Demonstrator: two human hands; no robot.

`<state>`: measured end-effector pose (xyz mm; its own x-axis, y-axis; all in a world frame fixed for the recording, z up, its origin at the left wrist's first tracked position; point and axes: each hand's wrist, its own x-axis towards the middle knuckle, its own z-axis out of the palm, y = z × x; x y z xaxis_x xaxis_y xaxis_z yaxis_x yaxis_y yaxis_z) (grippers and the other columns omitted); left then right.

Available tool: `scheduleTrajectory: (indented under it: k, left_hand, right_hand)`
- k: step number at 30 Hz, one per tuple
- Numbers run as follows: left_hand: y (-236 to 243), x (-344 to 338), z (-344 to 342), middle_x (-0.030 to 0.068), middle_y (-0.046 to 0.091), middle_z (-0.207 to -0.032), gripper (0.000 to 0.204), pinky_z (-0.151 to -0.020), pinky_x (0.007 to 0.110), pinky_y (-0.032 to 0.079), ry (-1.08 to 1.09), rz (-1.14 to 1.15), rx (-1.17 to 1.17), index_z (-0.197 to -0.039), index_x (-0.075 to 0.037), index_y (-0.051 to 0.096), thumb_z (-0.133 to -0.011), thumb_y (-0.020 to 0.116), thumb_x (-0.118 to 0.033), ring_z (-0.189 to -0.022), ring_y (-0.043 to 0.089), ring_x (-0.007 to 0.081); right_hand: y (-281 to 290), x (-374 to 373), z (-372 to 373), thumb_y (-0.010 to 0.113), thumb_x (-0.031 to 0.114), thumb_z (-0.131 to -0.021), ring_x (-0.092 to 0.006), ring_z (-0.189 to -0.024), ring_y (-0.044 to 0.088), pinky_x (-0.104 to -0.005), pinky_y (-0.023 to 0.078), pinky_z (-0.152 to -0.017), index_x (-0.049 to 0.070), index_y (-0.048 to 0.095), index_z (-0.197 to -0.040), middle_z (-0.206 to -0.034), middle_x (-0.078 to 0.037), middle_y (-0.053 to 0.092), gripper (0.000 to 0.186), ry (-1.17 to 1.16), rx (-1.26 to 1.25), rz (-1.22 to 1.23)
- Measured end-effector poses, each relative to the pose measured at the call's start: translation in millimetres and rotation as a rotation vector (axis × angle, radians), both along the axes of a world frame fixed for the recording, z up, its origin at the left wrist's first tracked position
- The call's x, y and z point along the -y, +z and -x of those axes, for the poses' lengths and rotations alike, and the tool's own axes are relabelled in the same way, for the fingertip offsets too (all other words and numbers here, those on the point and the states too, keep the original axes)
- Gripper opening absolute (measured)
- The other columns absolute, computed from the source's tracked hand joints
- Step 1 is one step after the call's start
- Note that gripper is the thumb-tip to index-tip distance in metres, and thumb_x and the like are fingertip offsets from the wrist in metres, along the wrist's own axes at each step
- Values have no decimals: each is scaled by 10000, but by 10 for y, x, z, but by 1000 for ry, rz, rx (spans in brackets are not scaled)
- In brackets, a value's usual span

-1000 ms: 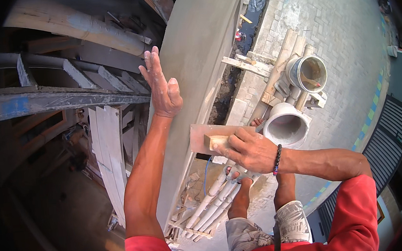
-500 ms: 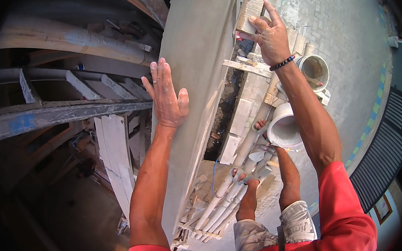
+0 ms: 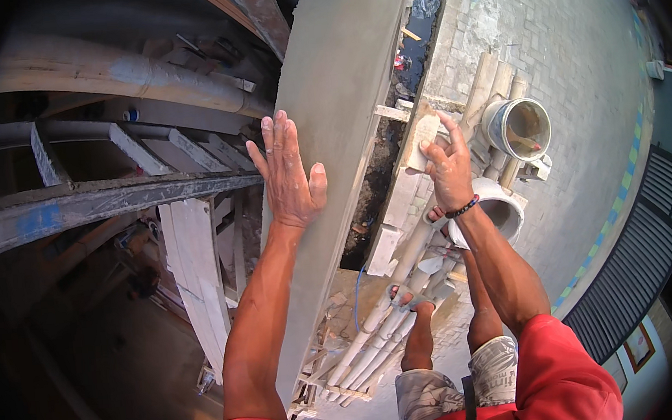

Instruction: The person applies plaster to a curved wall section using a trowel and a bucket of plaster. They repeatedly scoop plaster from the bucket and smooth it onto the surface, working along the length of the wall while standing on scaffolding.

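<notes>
My left hand lies flat against a smooth grey plastered surface, fingers stretched out and thumb apart. Some pale plaster dust marks its fingertips. My right hand, with a dark beaded bracelet at the wrist, is closed on a wooden float, a flat, pale rectangular board. The float is out to the right, beside the long edge of the plastered surface. How the fingers grip its back is partly hidden.
Below right stand two pale buckets, one upper and one lower, near my feet. Bamboo poles run beneath me. A ladder-like frame lies at left. A dark ditch borders the paving.
My right hand has drawn the float down and back toward me from the far end of the plastered surface. My left hand has shifted slightly right, staying flat.
</notes>
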<state>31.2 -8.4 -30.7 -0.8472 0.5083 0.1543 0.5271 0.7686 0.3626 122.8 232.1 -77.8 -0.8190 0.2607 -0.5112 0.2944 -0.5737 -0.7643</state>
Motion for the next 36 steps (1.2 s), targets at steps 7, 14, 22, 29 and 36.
scheduleTrajectory:
  k: [7,14,22,29,36]
  left_hand:
    - [25,-86,39,153,213,-1568,723,-1143,594,-16,-14,-15,6,-1514,-36,165,-880,389,-304,-1473,113,335]
    - [28,-67,19,165,219,-1563,720,-1144,595,-8,-8,15,-5,-1511,-27,166,-890,396,-309,-1470,126,339]
    - [37,-55,-17,148,229,-1563,749,-1151,591,-14,36,-28,-21,-1501,-27,213,-826,442,-259,-1471,126,329]
    - [56,-86,-15,125,253,-1558,715,-1150,585,-35,8,-62,-70,-1496,-50,248,-836,434,-253,-1469,139,318]
    - [347,522,-591,147,246,-1561,669,-1133,585,-69,182,-237,-206,-1501,-42,231,-892,378,-276,-1473,125,328]
  right_hand:
    - [121,-887,1556,615,96,-889,-227,-892,668,-380,627,-633,20,293,-1401,-1071,-170,619,610,-62,-291,-137]
    - [-80,53,299,602,93,-888,-170,-808,646,-334,608,-592,30,351,-1381,-1029,-129,614,557,111,27,53]
    - [799,-1012,914,611,175,-901,-241,-760,670,-342,532,-673,83,490,-1317,-877,-163,670,443,263,-241,-1266]
    - [864,-1062,1691,617,242,-876,-323,-943,658,-429,533,-808,148,570,-1277,-1032,-176,674,415,630,-473,-1942]
    - [1020,471,-34,575,119,-856,-347,-779,658,-416,546,-649,28,542,-1115,-876,-163,610,276,1086,-655,-1511]
